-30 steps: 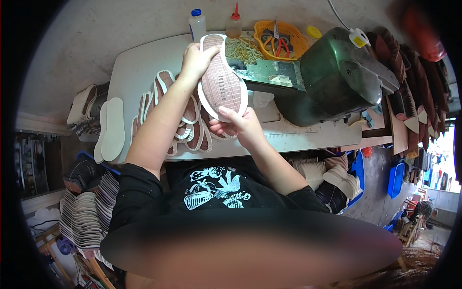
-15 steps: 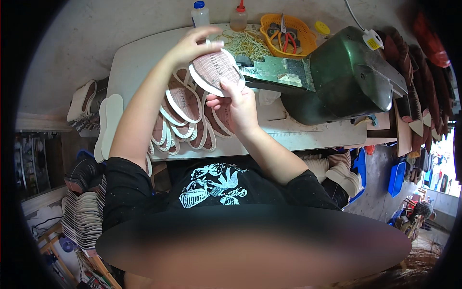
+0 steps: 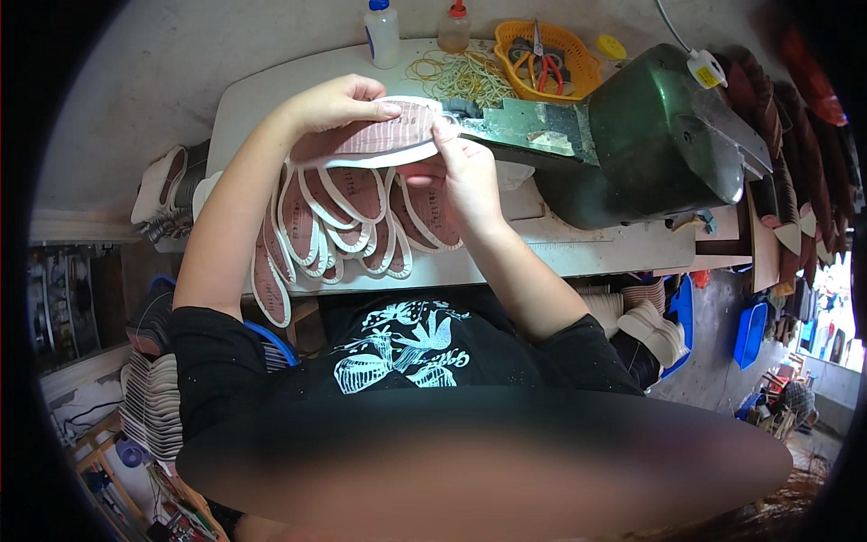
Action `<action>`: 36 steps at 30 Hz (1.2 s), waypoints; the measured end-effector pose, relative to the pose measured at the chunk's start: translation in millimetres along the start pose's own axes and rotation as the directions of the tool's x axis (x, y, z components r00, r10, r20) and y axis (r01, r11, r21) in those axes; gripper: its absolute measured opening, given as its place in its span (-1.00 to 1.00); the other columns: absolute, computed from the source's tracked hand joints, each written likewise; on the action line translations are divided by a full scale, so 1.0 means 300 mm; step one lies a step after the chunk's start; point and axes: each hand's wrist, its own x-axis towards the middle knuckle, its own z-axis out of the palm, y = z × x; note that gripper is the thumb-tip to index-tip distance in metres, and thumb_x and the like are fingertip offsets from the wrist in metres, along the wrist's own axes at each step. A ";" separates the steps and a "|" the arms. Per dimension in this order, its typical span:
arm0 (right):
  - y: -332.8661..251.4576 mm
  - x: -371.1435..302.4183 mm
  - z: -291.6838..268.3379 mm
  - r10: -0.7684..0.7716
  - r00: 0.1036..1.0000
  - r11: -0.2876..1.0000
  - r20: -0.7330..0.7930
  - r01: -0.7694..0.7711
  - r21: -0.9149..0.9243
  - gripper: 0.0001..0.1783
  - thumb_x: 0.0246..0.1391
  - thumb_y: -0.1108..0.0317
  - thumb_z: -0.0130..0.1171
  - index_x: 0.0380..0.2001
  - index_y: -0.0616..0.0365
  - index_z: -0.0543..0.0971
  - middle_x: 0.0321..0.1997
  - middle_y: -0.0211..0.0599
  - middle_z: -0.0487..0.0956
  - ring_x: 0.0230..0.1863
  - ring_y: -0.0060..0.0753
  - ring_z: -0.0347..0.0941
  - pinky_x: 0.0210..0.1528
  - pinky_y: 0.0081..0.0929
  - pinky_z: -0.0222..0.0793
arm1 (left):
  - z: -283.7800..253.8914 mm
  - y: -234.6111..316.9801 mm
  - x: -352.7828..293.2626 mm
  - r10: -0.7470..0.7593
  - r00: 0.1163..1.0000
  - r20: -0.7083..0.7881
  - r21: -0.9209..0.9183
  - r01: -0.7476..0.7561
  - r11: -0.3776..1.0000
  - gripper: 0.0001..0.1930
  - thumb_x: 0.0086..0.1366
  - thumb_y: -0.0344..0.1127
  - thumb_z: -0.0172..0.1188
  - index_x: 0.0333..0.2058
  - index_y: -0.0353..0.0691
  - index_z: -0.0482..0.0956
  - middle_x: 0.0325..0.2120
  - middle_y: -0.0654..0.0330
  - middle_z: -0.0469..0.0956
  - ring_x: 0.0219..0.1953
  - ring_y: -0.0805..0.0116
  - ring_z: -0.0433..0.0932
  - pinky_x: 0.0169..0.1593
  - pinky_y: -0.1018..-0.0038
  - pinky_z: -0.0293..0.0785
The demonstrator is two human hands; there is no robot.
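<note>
Between both hands, above the table, I hold a shoe insole [image 3: 384,138] with a brown patterned face and a white rim. It lies crosswise and tilted. My left hand [image 3: 341,107] grips its upper left edge, thumb on the patterned face. My right hand [image 3: 462,172] pinches its right end beside the narrow arm of a green machine [image 3: 533,126]. Beneath the held insole, several similar insoles [image 3: 357,194] lie overlapped on the table, fanned toward its front edge. One insole [image 3: 269,289] juts out over that edge.
The machine's bulky green body [image 3: 646,135] stands at the right. Behind are a yellow basket [image 3: 587,68] with pliers, a heap of pale bands [image 3: 461,79], a blue-capped bottle [image 3: 383,36] and a red-tipped bottle [image 3: 454,32]. Stacked soles [image 3: 149,406] stand at lower left.
The held insole has turned from a steep slant to lying crosswise. My left hand has moved left and down and closed on its edge. My right hand has shifted slightly right.
</note>
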 end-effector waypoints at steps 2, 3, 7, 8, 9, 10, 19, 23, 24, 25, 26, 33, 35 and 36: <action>0.004 0.009 -0.011 0.007 1.000 1.000 0.016 -0.007 0.006 -0.58 0.20 0.09 -0.02 -0.22 0.30 0.51 -0.35 -0.21 0.59 -0.40 -0.47 0.56 -0.39 -0.59 0.50 | 0.037 0.006 -0.027 -0.024 0.999 -0.031 -0.115 0.020 0.993 -0.65 0.15 0.00 0.23 -0.45 -0.22 0.53 -0.59 0.41 0.45 -0.54 0.67 0.33 -0.47 0.66 0.24; 0.000 0.006 -0.014 0.015 1.000 1.000 0.023 -0.015 0.010 -0.59 0.20 0.09 -0.02 -0.21 0.30 0.50 -0.35 -0.21 0.59 -0.39 -0.48 0.56 -0.38 -0.57 0.50 | 0.058 0.023 -0.038 -0.023 0.999 -0.032 -0.113 0.020 0.993 -0.65 0.15 0.00 0.23 -0.45 -0.22 0.53 -0.59 0.41 0.45 -0.54 0.67 0.33 -0.47 0.66 0.24; 0.000 0.004 -0.018 -0.043 0.999 0.989 0.002 0.042 0.141 -0.62 0.17 0.13 0.05 -0.41 0.31 0.56 -0.42 -0.21 0.59 -0.44 -0.50 0.54 -0.39 -0.56 0.50 | 0.119 0.057 -0.085 -0.206 0.975 -0.089 -0.092 0.198 0.976 -0.60 0.10 0.06 0.24 -0.43 -0.23 0.59 -0.62 0.33 0.52 -0.65 0.65 0.40 -0.61 0.63 0.27; -0.002 -0.001 -0.035 -0.051 0.999 0.988 0.002 0.051 0.146 -0.66 0.14 0.20 0.09 -0.41 0.33 0.55 -0.42 -0.22 0.59 -0.43 -0.51 0.54 -0.36 -0.55 0.50 | 0.136 0.055 -0.088 -0.268 0.962 -0.061 -0.169 0.254 0.952 -0.58 0.11 0.08 0.23 -0.42 -0.24 0.59 -0.62 0.31 0.52 -0.66 0.62 0.42 -0.61 0.63 0.32; -0.008 -0.006 -0.048 -0.052 0.999 0.988 0.003 0.051 0.145 -0.66 0.14 0.20 0.09 -0.41 0.33 0.55 -0.42 -0.22 0.59 -0.43 -0.51 0.54 -0.36 -0.55 0.50 | 0.155 0.060 -0.092 -0.326 0.945 -0.027 -0.244 0.310 0.919 -0.56 0.11 0.09 0.22 -0.42 -0.25 0.59 -0.62 0.29 0.53 -0.67 0.60 0.44 -0.62 0.63 0.36; -0.014 -0.012 -0.060 -0.016 0.999 0.992 0.035 0.011 0.122 -0.69 0.12 0.22 0.11 -0.39 0.33 0.55 -0.42 -0.23 0.59 -0.45 -0.53 0.53 -0.38 -0.56 0.49 | 0.177 0.070 -0.097 -0.314 0.948 -0.053 -0.276 0.288 0.917 -0.55 0.14 0.11 0.19 -0.42 -0.25 0.59 -0.63 0.23 0.54 -0.69 0.52 0.47 -0.62 0.60 0.44; -0.020 -0.132 -0.125 0.025 0.996 0.996 0.083 -0.017 -0.089 -0.74 0.03 0.36 0.21 -0.27 0.37 0.56 -0.33 -0.29 0.59 -0.36 -0.63 0.48 -0.28 -0.65 0.38 | 0.275 0.113 -0.121 -0.383 0.923 -0.013 -0.419 0.343 0.841 -0.41 0.24 0.17 0.00 -0.36 -0.40 0.55 -0.63 0.03 0.57 -0.73 0.37 0.53 -0.66 0.55 0.45; -0.030 -0.095 -0.124 0.041 0.994 0.999 0.097 -0.041 -0.006 -0.74 0.05 0.37 0.19 -0.27 0.39 0.55 -0.35 -0.26 0.59 -0.36 -0.61 0.48 -0.24 -0.64 0.38 | 0.267 0.095 -0.121 -0.394 0.917 -0.059 -0.358 0.349 0.866 -0.41 0.18 0.16 0.10 -0.50 -0.42 0.54 -0.76 0.11 0.51 -0.79 0.47 0.47 -0.69 0.63 0.38; -0.020 -0.077 -0.127 0.047 0.994 0.998 0.101 -0.042 -0.054 -0.73 0.07 0.36 0.18 -0.27 0.41 0.54 -0.33 -0.24 0.59 -0.35 -0.59 0.48 -0.23 -0.63 0.38 | 0.258 0.088 -0.121 -0.340 0.936 -0.094 -0.303 0.298 0.905 -0.46 0.15 0.12 0.17 -0.56 -0.37 0.52 -0.78 0.13 0.50 -0.81 0.49 0.45 -0.70 0.66 0.35; -0.017 -0.064 -0.119 0.047 0.994 0.998 0.096 -0.042 -0.049 -0.73 0.07 0.36 0.18 -0.27 0.41 0.54 -0.33 -0.24 0.59 -0.35 -0.59 0.48 -0.23 -0.63 0.38 | 0.255 0.086 -0.119 -0.282 0.951 -0.125 -0.245 0.246 0.938 -0.50 0.11 0.08 0.24 -0.63 -0.32 0.50 -0.80 0.14 0.49 -0.83 0.52 0.42 -0.72 0.69 0.32; -0.013 -0.046 -0.108 0.021 0.994 1.000 0.107 -0.022 0.006 -0.72 0.06 0.33 0.18 -0.30 0.41 0.56 -0.35 -0.26 0.59 -0.38 -0.61 0.47 -0.27 -0.64 0.38 | 0.258 0.096 -0.110 -0.300 0.940 -0.163 -0.368 0.224 0.903 -0.56 0.06 -0.01 0.32 -0.69 -0.26 0.46 -0.86 0.22 0.42 -0.87 0.58 0.35 -0.74 0.72 0.28; -0.043 -0.109 -0.195 0.209 0.962 0.972 0.177 -0.185 -0.142 -0.68 0.04 0.22 0.21 -0.33 0.33 0.58 -0.39 -0.32 0.59 -0.42 -0.63 0.47 -0.33 -0.65 0.39 | 0.252 0.041 -0.076 -0.348 0.900 -0.263 -0.450 0.205 0.869 -0.57 0.10 0.03 0.28 -0.63 -0.23 0.43 -0.88 0.37 0.32 -0.91 0.68 0.22 -0.76 0.75 0.30; -0.023 -0.158 -0.217 0.319 0.910 0.927 0.266 -0.241 -0.288 -0.68 0.02 0.20 0.23 -0.34 0.28 0.59 -0.43 -0.35 0.59 -0.44 -0.62 0.49 -0.37 -0.64 0.41 | 0.240 0.029 -0.062 -0.377 0.883 -0.279 -0.467 0.219 0.857 -0.56 0.09 0.04 0.28 -0.64 -0.22 0.42 -0.89 0.38 0.29 -0.92 0.69 0.20 -0.77 0.75 0.31; -0.028 -0.176 -0.200 0.359 0.894 0.918 0.267 -0.287 -0.272 -0.69 0.01 0.19 0.24 -0.35 0.26 0.60 -0.46 -0.35 0.59 -0.45 -0.60 0.50 -0.40 -0.63 0.42 | 0.231 0.034 -0.059 -0.351 0.888 -0.297 -0.447 0.195 0.873 -0.55 0.09 0.05 0.28 -0.65 -0.22 0.41 -0.89 0.39 0.29 -0.92 0.70 0.20 -0.78 0.75 0.30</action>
